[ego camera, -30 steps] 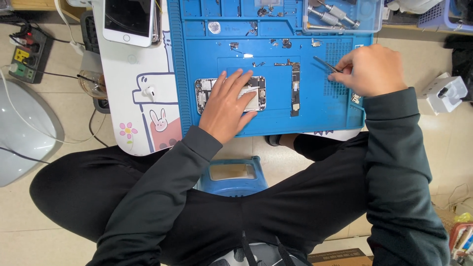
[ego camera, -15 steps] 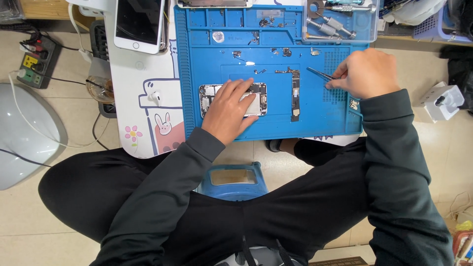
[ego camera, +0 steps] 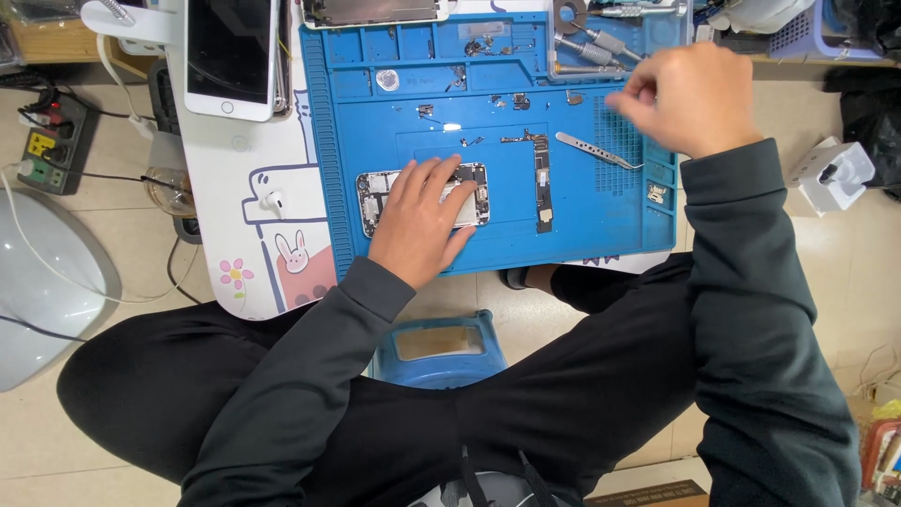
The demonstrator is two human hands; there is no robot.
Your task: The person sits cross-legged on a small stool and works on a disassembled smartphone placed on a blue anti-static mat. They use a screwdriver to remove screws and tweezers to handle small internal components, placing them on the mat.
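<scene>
I am pressing my left hand [ego camera: 419, 223] flat, fingers spread, on the opened phone body [ego camera: 424, 199], whose long axis is running left to right across the blue mat [ego camera: 375, 122]. Just right of that hand the narrow circuit board [ego camera: 542, 180] is lying top to bottom. Further right the tweezers [ego camera: 597, 150] are lying released, slanting, beside my right hand [ego camera: 690, 99], which is hovering loosely curled, holding nothing I can see.

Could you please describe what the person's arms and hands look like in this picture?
Both arms are covered by long, dark sleeves of a plain, soft-looking top, ending in ribbed cuffs at the wrists. The left hand and right hand are bare: no gloves, and no rings or watch that can be seen.
</scene>
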